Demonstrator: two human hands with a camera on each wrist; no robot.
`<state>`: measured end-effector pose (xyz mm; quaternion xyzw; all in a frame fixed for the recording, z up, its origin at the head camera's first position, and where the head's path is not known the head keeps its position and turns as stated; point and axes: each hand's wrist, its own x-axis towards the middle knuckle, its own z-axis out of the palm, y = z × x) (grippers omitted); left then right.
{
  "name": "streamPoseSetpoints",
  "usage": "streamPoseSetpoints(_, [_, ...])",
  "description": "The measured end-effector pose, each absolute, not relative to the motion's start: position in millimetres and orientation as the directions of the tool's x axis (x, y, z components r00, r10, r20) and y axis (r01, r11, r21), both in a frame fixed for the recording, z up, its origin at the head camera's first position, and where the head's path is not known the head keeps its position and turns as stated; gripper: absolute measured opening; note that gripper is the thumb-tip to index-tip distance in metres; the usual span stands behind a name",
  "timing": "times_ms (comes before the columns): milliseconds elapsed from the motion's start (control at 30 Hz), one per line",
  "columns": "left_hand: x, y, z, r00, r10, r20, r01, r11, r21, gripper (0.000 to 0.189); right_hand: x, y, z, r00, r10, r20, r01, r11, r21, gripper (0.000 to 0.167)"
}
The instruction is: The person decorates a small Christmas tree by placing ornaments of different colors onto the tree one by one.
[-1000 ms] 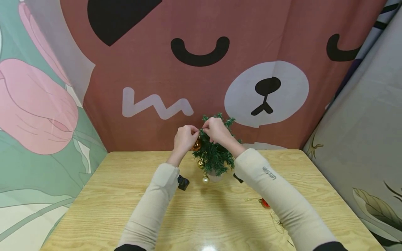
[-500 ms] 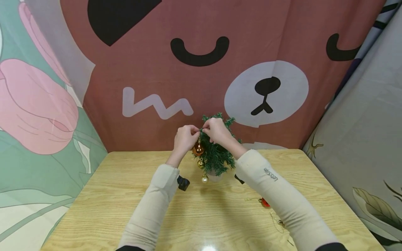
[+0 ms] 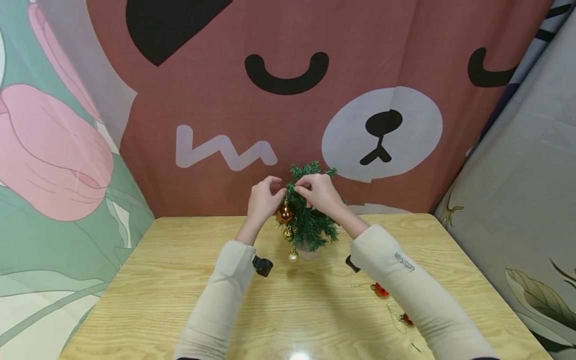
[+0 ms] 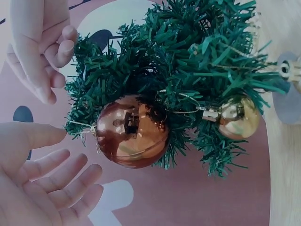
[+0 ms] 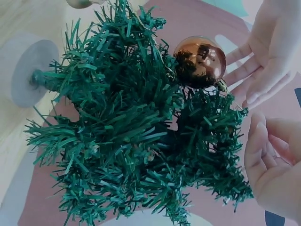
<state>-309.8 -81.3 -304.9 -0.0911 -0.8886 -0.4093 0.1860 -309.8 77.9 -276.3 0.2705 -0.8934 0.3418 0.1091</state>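
Note:
A small green artificial Christmas tree (image 3: 310, 220) stands at the back of the table. From a branch on its left hangs a shiny copper bauble (image 4: 134, 132) by a thin cord. My left hand (image 4: 47, 183) is beside that bauble, its fingers spread and holding nothing; the thumb tip is close to the cord. On the other side of the branch tip my right hand (image 5: 277, 165) is held with loosely bent fingers and nothing visible between them. Lower on the tree hang a gold bauble (image 4: 240, 117) and a pearly bauble (image 3: 293, 256).
On the right of the wooden table (image 3: 189, 290) lie a red bauble (image 3: 380, 290) with a gold cord and another red ornament (image 3: 407, 319), partly behind the right sleeve. The tree's pale base (image 5: 35, 73) rests on the table. A printed curtain (image 3: 216, 100) hangs behind.
Both hands have let go at the branch tip; their fingers have parted and the right hand has drawn back slightly right. The copper bauble, lower than a second ago, hangs from the branch.

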Motion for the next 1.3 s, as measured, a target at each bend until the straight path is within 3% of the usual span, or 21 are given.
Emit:
streamPoseSetpoints(433, [-294.4, -77.0, -307.5, -0.876, 0.018, 0.483, 0.381, 0.640, 0.667, 0.022, -297.8, 106.7, -274.0, -0.806, -0.368, 0.464, -0.592, 0.503, -0.629, 0.021])
streamPoseSetpoints(633, [-285.3, -73.6, -311.4, -0.825, 0.017, 0.565, 0.450, 0.624, 0.639, 0.022, -291.5, 125.0, -273.6, -0.792, -0.343, 0.504, -0.610, 0.472, -0.637, 0.020])
streamPoseSetpoints(1300, [-262.2, -56.5, -330.3, -0.703, 0.066, 0.708, 0.603, 0.583, 0.544, 0.011, -257.4, 178.8, -293.1, -0.862, -0.204, 0.464, -0.506, 0.399, -0.765, 0.018])
